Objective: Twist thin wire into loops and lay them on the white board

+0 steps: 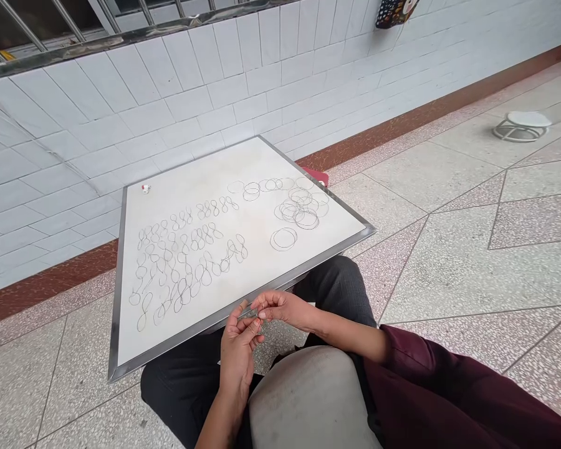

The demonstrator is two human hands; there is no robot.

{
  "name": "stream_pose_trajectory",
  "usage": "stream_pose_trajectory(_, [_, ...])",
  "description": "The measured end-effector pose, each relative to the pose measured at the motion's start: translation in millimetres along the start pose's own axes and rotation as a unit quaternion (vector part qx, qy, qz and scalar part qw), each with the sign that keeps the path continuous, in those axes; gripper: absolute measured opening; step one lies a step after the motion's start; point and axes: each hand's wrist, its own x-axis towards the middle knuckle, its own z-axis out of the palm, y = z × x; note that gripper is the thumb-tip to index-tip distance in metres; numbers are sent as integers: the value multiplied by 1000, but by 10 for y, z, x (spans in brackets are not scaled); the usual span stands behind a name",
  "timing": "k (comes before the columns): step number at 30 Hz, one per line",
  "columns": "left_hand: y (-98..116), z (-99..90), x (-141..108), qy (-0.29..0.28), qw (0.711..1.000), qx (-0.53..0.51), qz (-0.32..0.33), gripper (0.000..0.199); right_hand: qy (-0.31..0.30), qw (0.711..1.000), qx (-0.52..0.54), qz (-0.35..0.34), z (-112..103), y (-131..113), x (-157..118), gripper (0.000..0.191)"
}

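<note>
My left hand (pixel 239 340) and my right hand (pixel 285 310) meet just off the near edge of a white table (pixel 243 156) with a grey metal rim. Both hands pinch a thin wire loop (pixel 257 313) between their fingertips; its exact shape is too small to tell. On the left half of the table lie several thin wires twisted into figure-eights (pixel 183 290), in uneven rows. Toward the right lie several round wire rings (pixel 283 239), many of them overlapping.
A small red and white object (pixel 146 188) sits at the table's far left corner. Behind stands a white tiled wall (pixel 182 112) with a barred window. A low round stool (pixel 522 126) is on the floor at right, and something red (pixel 318 176) shows behind the table.
</note>
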Motion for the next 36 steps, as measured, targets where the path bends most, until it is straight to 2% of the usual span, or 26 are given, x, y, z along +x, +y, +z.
stream_pose_trajectory(7, [-27, 5, 25, 10, 999, -44, -13, 59, 4, 1000, 5, 3, 17, -3, 20, 38])
stream_pose_trajectory(12, [0, -13, 42, -11, 998, -47, -30, 52, -14, 1000, -16, -22, 13, -49, 32, 31])
stream_pose_trajectory(20, [42, -21, 35, -29, 997, -51, -46, 43, 23, 1000, -10, 8, 0, -120, 57, 39])
stream_pose_trajectory(26, [61, -37, 20, -47, 998, -35, -37, 49, 34, 999, -29, -1, -22, -95, 75, 40])
stream_pose_trajectory(36, [30, -42, 40, -21, 998, -54, -30, 50, 16, 999, -48, -6, -2, -112, 32, 41])
